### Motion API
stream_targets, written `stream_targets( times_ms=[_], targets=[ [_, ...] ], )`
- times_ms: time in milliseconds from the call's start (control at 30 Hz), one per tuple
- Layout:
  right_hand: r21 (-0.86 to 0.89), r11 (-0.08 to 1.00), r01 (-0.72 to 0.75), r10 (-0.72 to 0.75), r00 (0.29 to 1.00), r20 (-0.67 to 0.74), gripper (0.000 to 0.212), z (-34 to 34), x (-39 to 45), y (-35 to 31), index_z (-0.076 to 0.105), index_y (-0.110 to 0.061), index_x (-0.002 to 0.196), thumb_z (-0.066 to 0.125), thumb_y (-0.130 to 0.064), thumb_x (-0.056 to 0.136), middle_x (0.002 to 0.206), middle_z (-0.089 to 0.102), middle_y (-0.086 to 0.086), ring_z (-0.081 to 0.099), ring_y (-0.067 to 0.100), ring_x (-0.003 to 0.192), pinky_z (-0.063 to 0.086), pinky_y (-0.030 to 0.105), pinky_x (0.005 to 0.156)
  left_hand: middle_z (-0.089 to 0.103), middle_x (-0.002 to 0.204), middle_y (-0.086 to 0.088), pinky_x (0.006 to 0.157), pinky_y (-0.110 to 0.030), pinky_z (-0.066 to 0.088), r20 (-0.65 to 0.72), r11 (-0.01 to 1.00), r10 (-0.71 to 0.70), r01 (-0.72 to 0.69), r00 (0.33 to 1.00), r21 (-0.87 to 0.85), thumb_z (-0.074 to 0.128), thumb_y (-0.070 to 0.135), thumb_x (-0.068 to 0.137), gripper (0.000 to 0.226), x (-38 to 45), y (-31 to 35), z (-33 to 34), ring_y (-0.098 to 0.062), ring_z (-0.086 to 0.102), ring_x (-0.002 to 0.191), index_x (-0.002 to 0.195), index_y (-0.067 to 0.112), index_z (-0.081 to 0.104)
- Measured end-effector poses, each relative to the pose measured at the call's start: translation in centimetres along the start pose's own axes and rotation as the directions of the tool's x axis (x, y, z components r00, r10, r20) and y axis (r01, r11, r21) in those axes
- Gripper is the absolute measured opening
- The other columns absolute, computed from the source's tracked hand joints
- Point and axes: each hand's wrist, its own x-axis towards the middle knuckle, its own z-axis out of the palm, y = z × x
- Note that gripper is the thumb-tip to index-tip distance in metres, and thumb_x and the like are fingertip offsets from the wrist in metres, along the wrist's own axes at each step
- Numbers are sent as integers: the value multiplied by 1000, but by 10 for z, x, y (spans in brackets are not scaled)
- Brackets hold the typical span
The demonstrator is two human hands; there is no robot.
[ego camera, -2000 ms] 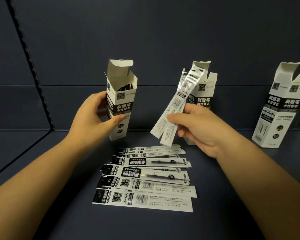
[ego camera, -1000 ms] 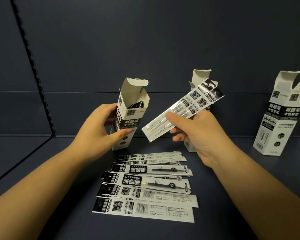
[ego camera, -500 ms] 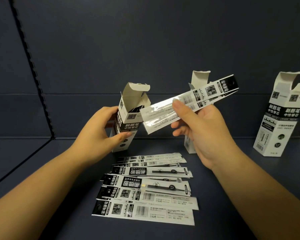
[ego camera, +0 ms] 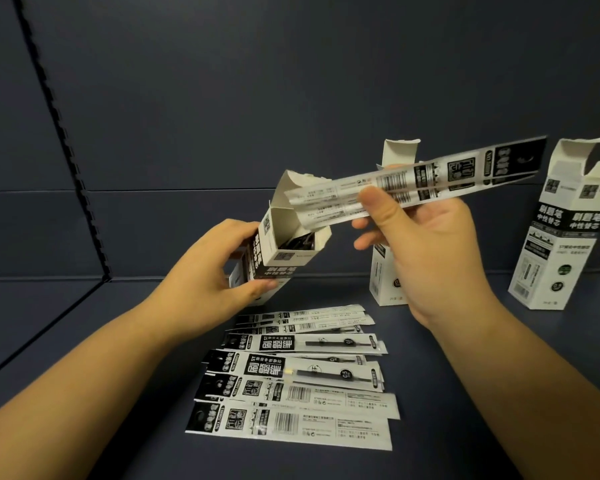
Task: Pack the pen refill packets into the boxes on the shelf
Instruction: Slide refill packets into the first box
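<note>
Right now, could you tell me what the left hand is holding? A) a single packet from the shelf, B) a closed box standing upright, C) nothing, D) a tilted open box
D: the left hand grips an open box tilted toward the packets pinched in the right hand.

Loose packets [ego camera: 291, 386] on shelf [ego camera: 84, 341], before three boxes [ego camera: 388, 265].

One head-worn view, aimed forward and down into a shelf bay.

The shelf floor [ego camera: 84, 341] is seen from close above; both forearms enter from the bottom edge, and the back wall [ego camera: 291, 98] fills the upper half. No second view is given.
</note>
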Motion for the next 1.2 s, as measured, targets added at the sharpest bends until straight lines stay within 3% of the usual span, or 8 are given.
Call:
stream_targets(
  times_ms=[133,267,533,667,733,833,1100,1200],
  targets=[
    [-140,981,136,-115,983,145,7,-6,5,-1,68,-14,98,69,-12,91,84,70,-11,65,2,79,51,17,70,53,124,29,102,-19,47,11,1000,20,-21,1000,6,79,32,80,64,0,1,0,0,54,122,137,38,50],
    [-269,942,198,-103,938,331,16,-9,6,-3,70,-28,93,69,-12,92,86,70,-19,66,0,89,48,14,83,53,124,28,101,-25,48,21,999,45,-45,999,23,77,39,79,64,-1,4,1,-1,53,121,135,42,49],
    [-618,758,209,152,865,479,15,2,5,19,63,-56,96,53,-60,86,123,51,-5,46,19,126,41,43,109,54,123,24,100,-27,48,36,997,63,-64,997,30,78,37,79,65,1,6,4,-4,54,120,138,35,51],
    [-449,878,165,50,901,430,12,0,2,14,63,-49,100,64,-47,88,122,44,-13,47,10,126,41,25,108,53,125,26,100,-21,47,14,999,39,-40,999,21,78,36,79,67,0,4,4,-2,53,122,140,36,50],
    [-369,915,162,-6,920,392,13,1,2,13,64,-44,100,65,-44,88,120,46,-15,53,17,124,45,33,106,54,126,25,100,-17,46,-3,1000,29,-28,1000,8,78,34,80,67,0,3,5,-1,53,122,140,37,49],
    [-434,884,171,7,925,380,13,6,2,20,69,-39,106,66,-35,93,123,50,-11,52,19,124,45,42,107,54,126,25,99,-17,46,3,1000,17,-17,1000,4,77,36,80,66,0,3,5,-1,53,122,140,37,49],
    [-365,911,195,-77,946,314,12,2,1,15,71,-35,98,64,-25,97,116,57,-11,61,13,112,51,28,95,53,126,26,101,-18,45,1,1000,16,-16,1000,8,77,37,80,67,0,2,5,-1,52,122,141,37,49],
    [-477,859,186,0,931,364,9,5,-1,20,73,-34,95,65,-30,95,117,57,-12,55,12,117,49,31,99,54,125,26,101,-20,45,7,1000,17,-17,1000,13,78,37,79,67,0,3,6,-2,53,122,140,37,49]
  ],
)
